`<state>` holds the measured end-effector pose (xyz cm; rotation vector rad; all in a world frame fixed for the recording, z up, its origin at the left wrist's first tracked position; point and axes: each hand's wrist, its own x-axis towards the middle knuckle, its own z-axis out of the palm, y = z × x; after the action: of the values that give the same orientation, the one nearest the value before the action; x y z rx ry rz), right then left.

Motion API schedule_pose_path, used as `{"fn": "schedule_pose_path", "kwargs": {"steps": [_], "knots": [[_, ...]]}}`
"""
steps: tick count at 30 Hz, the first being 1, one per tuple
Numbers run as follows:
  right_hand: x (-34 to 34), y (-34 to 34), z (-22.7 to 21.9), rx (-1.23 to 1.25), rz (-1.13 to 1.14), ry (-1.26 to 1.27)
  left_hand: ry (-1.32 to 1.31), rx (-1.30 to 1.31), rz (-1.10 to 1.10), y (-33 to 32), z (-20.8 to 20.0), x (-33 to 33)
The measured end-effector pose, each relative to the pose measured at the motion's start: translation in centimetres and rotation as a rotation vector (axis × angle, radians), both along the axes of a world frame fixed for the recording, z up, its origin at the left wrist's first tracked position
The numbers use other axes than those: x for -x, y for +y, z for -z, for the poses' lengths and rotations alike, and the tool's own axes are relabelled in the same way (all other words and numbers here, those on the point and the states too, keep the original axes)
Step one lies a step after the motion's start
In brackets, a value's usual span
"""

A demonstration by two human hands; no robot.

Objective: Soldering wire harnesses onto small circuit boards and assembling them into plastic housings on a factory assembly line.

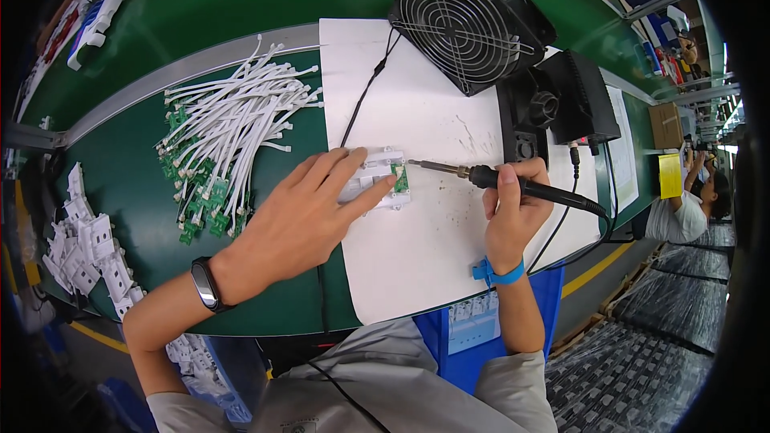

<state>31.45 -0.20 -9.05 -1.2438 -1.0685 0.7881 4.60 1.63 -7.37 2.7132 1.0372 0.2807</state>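
My left hand (298,210) rests over a white plastic housing (375,162), its fingers spanning the part and pressing it against the white mat (425,273). Near one fingertip a small green circuit board (400,177) sits at the housing's right end. My right hand (517,212) is closed around the dark handle of a soldering iron (484,176). The iron points left, its metal tip just beside the board; whether they touch I cannot tell. Part of the housing is hidden under my left fingers.
White cables with green boards (241,128) lie heaped to the left. More white plastic parts (92,244) are piled at the far left. A black fan (457,24) stands at the back, beside a black soldering station (577,100). The iron's cord (589,205) loops on the right.
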Motion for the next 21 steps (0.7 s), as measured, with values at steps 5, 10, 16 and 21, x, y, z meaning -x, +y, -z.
{"fn": "schedule_pose_path", "kwargs": {"steps": [5,10,16,21], "knots": [[-0.2,-0.1,0.4,-0.035,-0.009,-0.012,0.004,0.009,-0.017,-0.1,0.3,-0.1],[-0.5,-0.7,0.8,-0.142,-0.016,-0.107,0.013,0.003,-0.024,-0.2,0.2,-0.1],[-1.5,-0.7,2.2,-0.394,-0.106,-0.302,0.018,0.006,-0.027,-0.2,0.1,-0.2],[-1.6,-0.8,2.1,-0.429,-0.174,-0.341,0.013,0.005,-0.025,-0.2,0.1,-0.2]]}}
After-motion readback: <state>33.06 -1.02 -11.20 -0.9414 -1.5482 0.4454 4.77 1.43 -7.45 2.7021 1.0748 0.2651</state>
